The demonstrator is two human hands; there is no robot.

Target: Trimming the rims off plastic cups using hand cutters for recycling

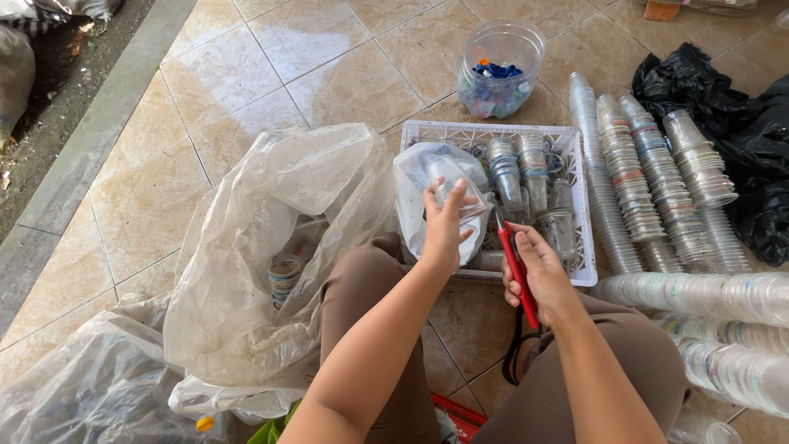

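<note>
Lying crumpled on the tiled floor, a big clear plastic bag holds cups, and a black bag sits far right. A white basket carries stacked cups; a clear jar holds blue caps. The left hand grips a clear plastic cup over the basket; the right hand is closed round a red cutter.

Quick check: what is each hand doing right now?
Left hand: closed around a clear plastic cup.
Right hand: gripping a red-handled cutter.
</note>
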